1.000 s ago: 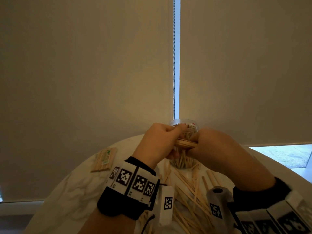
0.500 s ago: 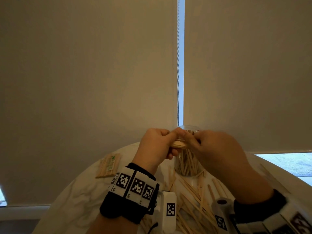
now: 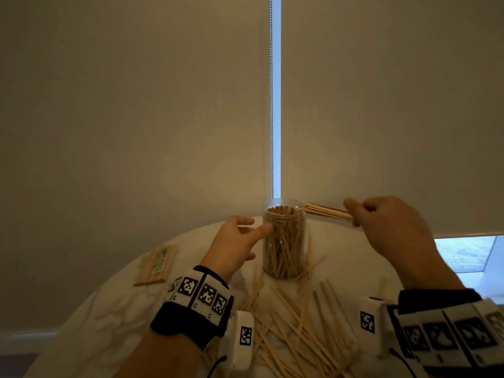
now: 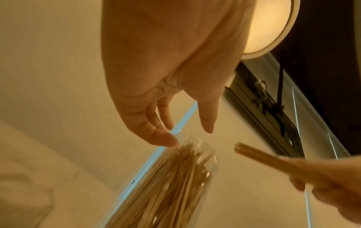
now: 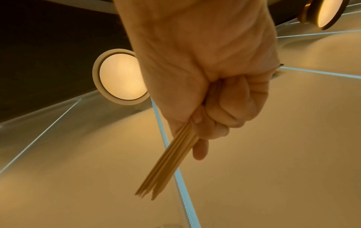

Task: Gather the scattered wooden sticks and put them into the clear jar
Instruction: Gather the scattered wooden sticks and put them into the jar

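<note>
The clear jar (image 3: 284, 241) stands upright at the far middle of the round white table (image 3: 109, 309), packed with wooden sticks. My left hand (image 3: 240, 236) is at its left side with relaxed, spread fingers, the thumb tip touching the jar wall; the left wrist view shows its fingertips (image 4: 166, 140) at the jar's rim (image 4: 195, 148). My right hand (image 3: 381, 225) is raised to the right of the jar and grips a bundle of sticks (image 3: 327, 211) whose free ends point at the jar mouth. The right wrist view shows the bundle (image 5: 168, 163) clamped in the fist. Loose sticks (image 3: 294, 317) lie scattered in front of the jar.
A wrapped pack of sticks (image 3: 156, 264) lies on the table at the left. Closed roller blinds (image 3: 136, 105) hang right behind the table, with a bead chain (image 3: 271, 105) in the gap between them. Round ceiling lamps (image 5: 121, 78) glow overhead.
Both hands held the bundle together in front of the jar. Now they have parted: the right hand carried the bundle up and to the right, and the left hand let go and moved to the jar's side.
</note>
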Tool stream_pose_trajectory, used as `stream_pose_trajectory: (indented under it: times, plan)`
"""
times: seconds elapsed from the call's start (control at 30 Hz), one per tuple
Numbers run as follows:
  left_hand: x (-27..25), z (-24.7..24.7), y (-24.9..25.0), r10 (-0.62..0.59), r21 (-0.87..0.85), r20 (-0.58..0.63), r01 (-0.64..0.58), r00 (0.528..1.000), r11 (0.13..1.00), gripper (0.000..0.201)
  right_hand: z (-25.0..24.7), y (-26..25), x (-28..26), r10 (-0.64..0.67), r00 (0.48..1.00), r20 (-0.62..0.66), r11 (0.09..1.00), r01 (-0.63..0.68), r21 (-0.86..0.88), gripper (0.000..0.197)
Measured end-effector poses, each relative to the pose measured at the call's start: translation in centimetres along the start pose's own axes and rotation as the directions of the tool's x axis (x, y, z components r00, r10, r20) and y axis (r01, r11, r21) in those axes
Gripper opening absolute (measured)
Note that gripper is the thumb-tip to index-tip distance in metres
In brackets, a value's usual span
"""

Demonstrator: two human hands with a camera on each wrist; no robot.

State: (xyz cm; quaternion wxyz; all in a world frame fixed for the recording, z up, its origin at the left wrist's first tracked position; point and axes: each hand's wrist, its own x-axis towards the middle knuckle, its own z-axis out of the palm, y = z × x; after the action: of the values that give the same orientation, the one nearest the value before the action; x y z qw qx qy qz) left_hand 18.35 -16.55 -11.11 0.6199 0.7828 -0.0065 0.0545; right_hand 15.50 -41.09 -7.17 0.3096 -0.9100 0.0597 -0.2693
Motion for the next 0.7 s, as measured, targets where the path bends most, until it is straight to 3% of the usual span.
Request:
stream_pose_trajectory:
  times: [0.1, 0.2, 0.3, 0.4, 0.53, 0.6, 0.7]
  plan:
    - [2.4, 1.8, -0.3, 0.007, 0.138, 0.047, -0.013, 0.999, 0.99, 0.1, 0.5, -0.5, 0.7, -0.027, 0.997, -0.074, 1.0, 0.026, -0.004, 0.045]
    - [5.2, 3.3, -0.1, 0.07, 0.211, 0.071, -0.083, 0.995, 0.974, 0.144, 1.4, -2.4, 3.1, -0.147, 0.982, -0.119, 0.987, 0.138, -0.079, 0.039]
    - [7.1, 4.6, -0.2, 0.084, 0.206, 0.108, -0.105, 0.991, 0.973, 0.171, 2.4, -5.0, 6.7, -0.276, 0.961, -0.011, 0.929, 0.264, -0.259, 0.033]
    - [8.2, 5.6, -1.2, 0.116, 0.185, 0.094, -0.131, 0.989, 0.974, 0.151, 3.3, -7.8, 9.1, -0.391, 0.895, 0.216, 0.74, 0.445, -0.505, 0.031]
    - [8.7, 6.1, -2.0, 0.136, 0.163, 0.064, -0.144, 0.989, 0.976, 0.136, 4.4, -10.1, 10.3, -0.44, 0.763, 0.473, 0.504, 0.646, -0.573, 0.028]
    - [8.5, 5.9, -1.7, 0.139, 0.174, 0.058, -0.147, 0.989, 0.974, 0.126, 4.8, -10.7, 10.8, -0.43, 0.745, 0.509, 0.49, 0.667, -0.562, 0.031]
    - [8.6, 5.9, -1.8, 0.146, 0.208, 0.046, -0.153, 0.988, 0.966, 0.116, 5.6, -10.8, 11.4, -0.401, 0.778, 0.484, 0.516, 0.628, -0.582, 0.034]
